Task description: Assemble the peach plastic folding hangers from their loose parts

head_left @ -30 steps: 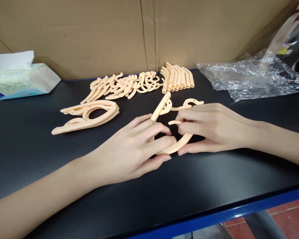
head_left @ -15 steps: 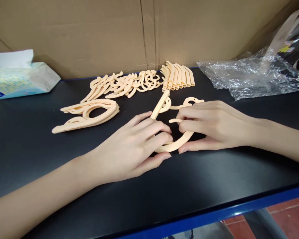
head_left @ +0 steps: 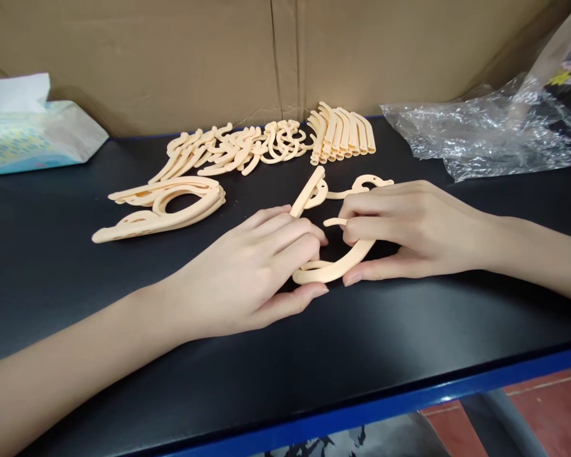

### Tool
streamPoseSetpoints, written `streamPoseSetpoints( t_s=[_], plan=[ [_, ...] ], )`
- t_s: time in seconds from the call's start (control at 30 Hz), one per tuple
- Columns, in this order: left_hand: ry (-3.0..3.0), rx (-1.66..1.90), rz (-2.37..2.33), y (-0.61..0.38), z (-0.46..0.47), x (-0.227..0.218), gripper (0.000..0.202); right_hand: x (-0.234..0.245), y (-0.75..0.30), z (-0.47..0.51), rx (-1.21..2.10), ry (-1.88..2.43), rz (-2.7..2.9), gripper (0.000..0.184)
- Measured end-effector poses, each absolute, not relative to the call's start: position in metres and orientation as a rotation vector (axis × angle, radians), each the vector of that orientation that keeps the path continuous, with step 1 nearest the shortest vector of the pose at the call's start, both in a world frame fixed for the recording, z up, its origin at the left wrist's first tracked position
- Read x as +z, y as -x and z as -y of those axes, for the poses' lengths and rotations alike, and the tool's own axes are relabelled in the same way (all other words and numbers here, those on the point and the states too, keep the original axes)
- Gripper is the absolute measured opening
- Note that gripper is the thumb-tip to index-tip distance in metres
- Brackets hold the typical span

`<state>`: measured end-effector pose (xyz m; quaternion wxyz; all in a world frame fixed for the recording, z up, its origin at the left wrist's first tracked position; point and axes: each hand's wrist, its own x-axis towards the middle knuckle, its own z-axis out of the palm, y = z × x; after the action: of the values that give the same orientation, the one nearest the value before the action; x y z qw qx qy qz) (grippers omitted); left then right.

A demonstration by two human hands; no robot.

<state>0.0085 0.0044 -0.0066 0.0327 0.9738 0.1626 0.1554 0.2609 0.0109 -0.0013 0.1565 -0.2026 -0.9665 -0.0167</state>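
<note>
Cream hanger (head_left: 339, 266) between left hand (head_left: 261, 270) and right hand (head_left: 409, 225), both curled round it

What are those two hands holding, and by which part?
The right hand holds a curved cream plastic piece by its right part, between thumb and fingers. The left hand covers part of a slanted, straight cream plastic bar; its exact grip is hidden.

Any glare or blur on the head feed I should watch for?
Head view: bright glints on the plastic bag; head view: soft sheen on the black table below the right hand; head view: curved piece looks fairly sharp.
</note>
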Motion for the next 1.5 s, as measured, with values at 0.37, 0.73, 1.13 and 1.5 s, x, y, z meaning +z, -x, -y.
streamPoseSetpoints(
  t_s=[0.37, 0.73, 1.13, 1.5],
  plan=[
    [-2.968, 0.481, -0.521, -0.0092, -0.0037, -0.0071, 0.017, -0.0004, -0.26, -0.0106, -0.028, 0.566, 2.786, 0.04],
    [-2.955, 0.482, -0.515, -0.0097, -0.0039, -0.0065, 0.016, -0.0004, -0.2599, -0.0105, -0.018, 0.576, 2.793, 0.039],
    [-2.953, 0.477, -0.513, -0.0088, -0.0045, -0.0073, 0.017, -0.0005, -0.2608, -0.0116, 0.205, 0.601, 2.758, 0.037],
    [-2.995, 0.464, -0.512, -0.0095, -0.0047, -0.0078, 0.018, -0.0001, -0.2596, -0.0096, 0.233, 0.682, 2.807, 0.037]
  ],
)
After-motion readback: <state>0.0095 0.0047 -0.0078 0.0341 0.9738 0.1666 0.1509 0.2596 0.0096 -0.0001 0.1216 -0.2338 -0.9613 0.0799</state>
